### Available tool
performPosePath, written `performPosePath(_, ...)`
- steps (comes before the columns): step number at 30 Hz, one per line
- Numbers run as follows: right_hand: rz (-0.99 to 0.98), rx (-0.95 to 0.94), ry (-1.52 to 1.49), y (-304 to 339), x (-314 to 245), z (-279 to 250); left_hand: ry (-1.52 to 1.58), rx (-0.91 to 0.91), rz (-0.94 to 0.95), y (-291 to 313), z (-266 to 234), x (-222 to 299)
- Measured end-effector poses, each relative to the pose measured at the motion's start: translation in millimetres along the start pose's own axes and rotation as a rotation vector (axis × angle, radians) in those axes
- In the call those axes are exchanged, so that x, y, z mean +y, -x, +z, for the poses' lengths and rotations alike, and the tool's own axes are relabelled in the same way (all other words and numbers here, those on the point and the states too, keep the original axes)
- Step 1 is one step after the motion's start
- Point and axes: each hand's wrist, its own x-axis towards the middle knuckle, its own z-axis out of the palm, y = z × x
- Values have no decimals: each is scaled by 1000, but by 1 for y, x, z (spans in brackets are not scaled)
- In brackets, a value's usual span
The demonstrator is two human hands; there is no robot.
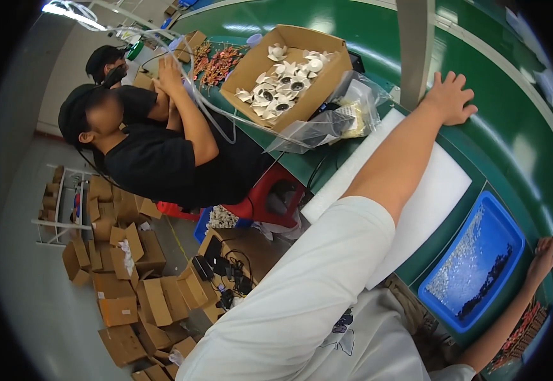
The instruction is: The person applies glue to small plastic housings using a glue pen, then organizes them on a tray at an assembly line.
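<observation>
My left hand (pixel 449 100) reaches far across, palm down, fingers spread over the green conveyor belt (pixel 493 149) beside a grey upright post. Nothing is held in it. Beneath that forearm lies a white foam sheet (pixel 438 184). My right hand (pixel 545 252) is at the far right rim of the picture, by the belt's edge; its fingers are too small and dark there to show whether they grip anything. Between the foam sheet and my right forearm sits a blue tray (pixel 430 319) holding many small white pieces and small black ones.
A cardboard box (pixel 238 79) of white fan wheels stands at the far left, with a plastic bag (pixel 359 105) next to it. Wire bundles (pixel 216 63) lie beyond. Two people in black (pixel 156 159) are on the left, near a red stool (pixel 276 197). Cartons (pixel 118 298) cover the floor.
</observation>
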Motion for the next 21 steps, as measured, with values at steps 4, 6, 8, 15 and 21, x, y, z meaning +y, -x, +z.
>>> performPosePath(4, 76, -20, 19, 2, -10, 4, 10, -6, -4, -4, 3, 1)
performPosePath(6, 48, 23, 14, 8, -13, 18, 17, -13, -4, -3, 3, -2)
performPosePath(8, 20, 47, 18, 9, -17, 23, 11, -10, -7, -4, 4, -3)
performPosePath(15, -2, 74, -8, 11, -18, 21, -21, 55, 14, -6, 5, 1)
performPosePath(21, -14, 77, 11, 13, -17, 35, 7, -88, -8, 0, -8, -3)
